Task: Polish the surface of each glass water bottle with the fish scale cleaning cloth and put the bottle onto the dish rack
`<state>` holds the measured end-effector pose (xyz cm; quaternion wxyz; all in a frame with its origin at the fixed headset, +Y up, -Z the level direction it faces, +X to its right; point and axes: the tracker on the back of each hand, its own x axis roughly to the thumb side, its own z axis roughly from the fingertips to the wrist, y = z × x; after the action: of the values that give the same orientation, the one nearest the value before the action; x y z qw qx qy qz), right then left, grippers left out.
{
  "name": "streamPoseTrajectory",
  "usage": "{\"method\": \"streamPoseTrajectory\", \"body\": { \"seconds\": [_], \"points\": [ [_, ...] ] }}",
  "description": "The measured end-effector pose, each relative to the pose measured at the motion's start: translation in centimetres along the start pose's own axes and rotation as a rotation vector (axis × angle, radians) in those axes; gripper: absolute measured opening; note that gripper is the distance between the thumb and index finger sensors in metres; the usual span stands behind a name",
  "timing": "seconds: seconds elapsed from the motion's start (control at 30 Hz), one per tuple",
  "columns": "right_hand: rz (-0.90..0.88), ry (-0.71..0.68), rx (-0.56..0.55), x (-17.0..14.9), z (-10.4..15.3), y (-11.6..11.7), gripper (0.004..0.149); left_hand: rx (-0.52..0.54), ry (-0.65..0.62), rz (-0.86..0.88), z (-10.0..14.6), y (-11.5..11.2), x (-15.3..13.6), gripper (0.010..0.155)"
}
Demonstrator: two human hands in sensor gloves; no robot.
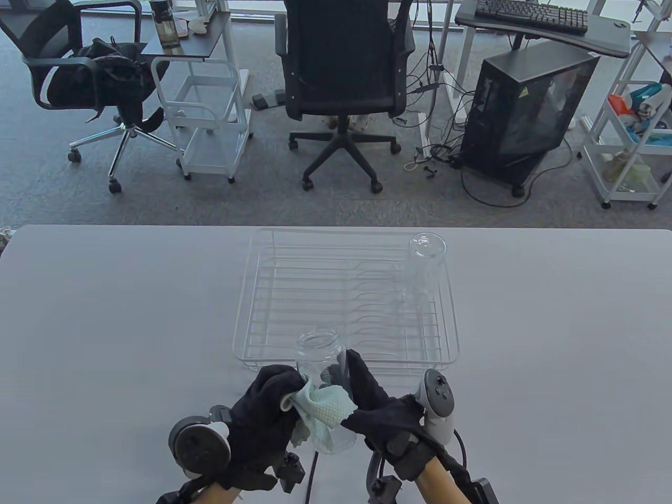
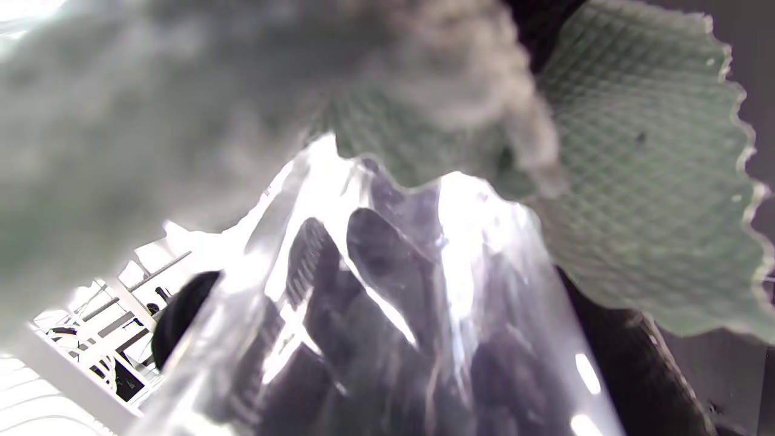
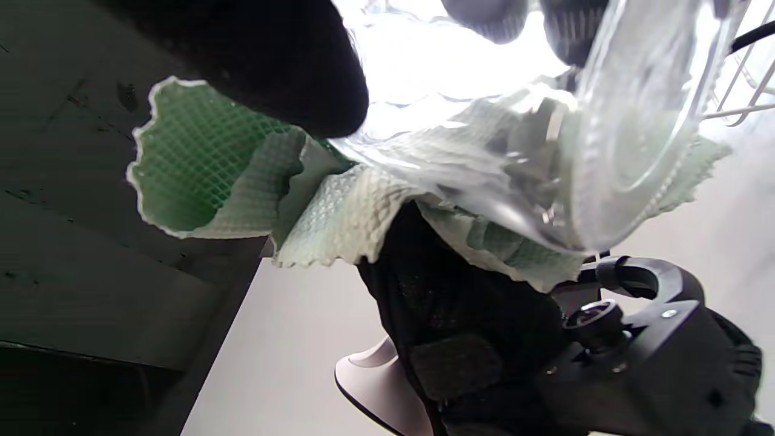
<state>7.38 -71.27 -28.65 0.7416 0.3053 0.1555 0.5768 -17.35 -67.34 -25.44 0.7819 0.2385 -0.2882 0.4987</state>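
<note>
A grey table [image 1: 105,325] fills the lower half of the table view, with office floor beyond it. Near the table's 6 o'clock edge, 2 hands in black sensor gloves hold 1 clear glass bottle [image 1: 321,362] between them, lifted off the surface and tilted, its open mouth pointing toward 12 o'clock.

The right hand [image 1: 375,404] is at the bottle's 3 o'clock side, fingers curled around the glass. The left hand [image 1: 265,412] is at the bottle's 9 o'clock side, fingers curled, pinching a pale green fish scale cloth [image 1: 321,412] against the glass. The cloth drapes over the bottle's lower half, between the 2 hands. A rounded tracker sits on the back of each hand.

The left wrist view, much blurred, shows the cloth's scalloped edge [image 2: 654,181] lying against the bottle's wall [image 2: 460,303], with dark gloved fingers visible through the glass. The right wrist view shows the cloth [image 3: 218,175] folded under the bottle's round base [image 3: 629,157].

Just beyond the hands, toward 12 o'clock, a white wire dish rack [image 1: 252,336] rests on the table. A second glass bottle [image 1: 424,265] stands upside down in the rack's 2 o'clock corner.

Past the table, a black office chair [image 1: 344,68] stands at 12 o'clock and a black computer tower [image 1: 525,115] at 2 o'clock.
</note>
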Motion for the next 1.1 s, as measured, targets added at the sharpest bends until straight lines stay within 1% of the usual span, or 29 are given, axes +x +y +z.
{"method": "streamPoseTrajectory", "body": {
  "seconds": [0.07,0.23,0.43,0.53,0.6,0.7,0.73,0.83,0.9,0.97,1.0,1.1],
  "points": [
    [0.005,-0.015,-0.011,0.0,0.0,0.0,0.092,-0.001,0.003,0.006,0.0,0.0,0.0,0.043],
    [0.075,-0.063,-0.092,0.3,0.1,-0.4,0.099,-0.046,-0.021,-0.024,0.2,-0.8,0.3,0.043],
    [0.057,-0.093,-0.187,0.7,0.4,-1.7,0.101,-0.154,-0.097,-0.137,0.7,-2.2,0.8,0.043],
    [0.052,-0.111,-0.254,0.9,0.7,-2.3,0.102,-0.215,-0.130,-0.177,1.1,-3.1,0.9,0.043],
    [0.040,-0.121,-0.278,0.9,0.8,-2.5,0.103,-0.225,-0.150,-0.188,1.2,-3.5,1.1,0.043],
    [0.055,-0.113,-0.242,1.2,0.6,-2.1,0.097,-0.199,-0.145,-0.166,1.1,-3.7,1.2,0.043],
    [0.072,-0.113,-0.208,1.3,0.6,-1.9,0.097,-0.191,-0.152,-0.165,1.1,-3.5,1.2,0.043],
    [0.106,-0.084,-0.135,1.2,0.5,-1.2,0.093,-0.135,-0.121,-0.131,0.8,-2.8,1.2,0.043],
    [0.058,-0.060,-0.084,0.7,0.4,-0.8,0.091,-0.102,-0.085,-0.093,0.6,-2.2,0.9,0.043],
    [-0.088,-0.016,-0.045,0.1,0.2,-0.5,0.086,-0.068,-0.063,-0.066,0.5,-1.6,0.6,0.043],
    [-0.116,-0.008,-0.034,0.0,0.2,-0.4,0.085,-0.056,-0.057,-0.057,0.4,-1.3,0.6,0.043],
    [-0.064,0.004,0.015,-0.1,0.0,-0.2,0.087,-0.016,-0.029,-0.039,0.1,-0.4,0.1,0.043]
  ]
}}
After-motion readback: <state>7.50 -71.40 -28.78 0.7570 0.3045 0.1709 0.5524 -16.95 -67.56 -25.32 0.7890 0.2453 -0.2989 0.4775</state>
